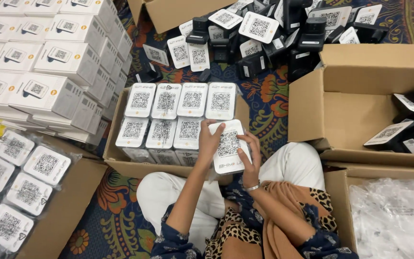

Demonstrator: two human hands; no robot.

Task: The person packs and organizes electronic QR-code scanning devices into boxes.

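Closest in, both hands are on one white code-printed device: the left hand (209, 139) wraps its left edge, the right hand (251, 154) grips the right edge, fingers curled behind. The device (228, 146) sits tilted at the near right corner of the cardboard box (112, 144), over the last open slot. Best, I'd judge, to square it up with its neighbours and ease it down level, not forced. Beyond stand seven packed devices (178, 112) in two rows. Farther back lies a loose pile of black units (283, 33).
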